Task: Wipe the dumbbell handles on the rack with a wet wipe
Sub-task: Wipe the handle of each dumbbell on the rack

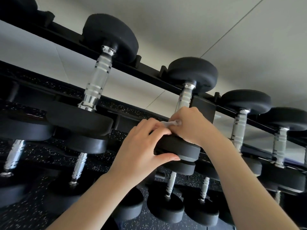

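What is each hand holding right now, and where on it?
The left hand grips the near weight end of a dumbbell. The right hand wraps the handle above it, with a wipe under the fingers.

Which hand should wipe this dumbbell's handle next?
Right, probably. The right hand is curled round the handle with the wet wipe at its fingers. The left hand grips the near weight head, steadying it.

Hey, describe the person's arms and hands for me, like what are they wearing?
Both forearms are bare, with no sleeves in view. The left hand and right hand wear no gloves, and no rings, watch or bracelet show. The fingernails look short and unpainted.
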The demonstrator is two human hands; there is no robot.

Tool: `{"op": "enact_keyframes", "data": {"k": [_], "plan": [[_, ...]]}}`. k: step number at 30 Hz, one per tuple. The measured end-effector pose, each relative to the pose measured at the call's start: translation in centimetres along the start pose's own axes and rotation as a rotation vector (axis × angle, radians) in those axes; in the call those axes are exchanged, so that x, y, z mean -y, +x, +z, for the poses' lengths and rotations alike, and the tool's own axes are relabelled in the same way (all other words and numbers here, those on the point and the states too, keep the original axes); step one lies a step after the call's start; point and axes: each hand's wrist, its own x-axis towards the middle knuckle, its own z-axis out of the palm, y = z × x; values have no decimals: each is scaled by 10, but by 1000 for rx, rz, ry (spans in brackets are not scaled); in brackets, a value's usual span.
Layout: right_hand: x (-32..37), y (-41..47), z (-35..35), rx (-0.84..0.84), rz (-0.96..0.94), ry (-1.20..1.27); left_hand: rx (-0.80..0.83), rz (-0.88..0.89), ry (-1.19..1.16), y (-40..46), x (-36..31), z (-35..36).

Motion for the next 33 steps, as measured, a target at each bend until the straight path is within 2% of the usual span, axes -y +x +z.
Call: {"op": "enact_keyframes", "data": {"k": [5,10,16,19,26,33], "plan": [[-17,-14,-1,-21,5,203,16,24,-15,2,-1,-4],[-40,-38,11,-238,117,659,65,27,19,7,-2,-8],[-58,-61,22,-489,180,906,181,85,128,20,-18,-4],[-73,-72,20,-519,201,943,220,140,194,28,-34,5],[-130,-96,15,-558,226,861,253,254,269,47,-78,46],[-217,-111,11,-549,135,778,246,249,320,52,-127,120]]}}
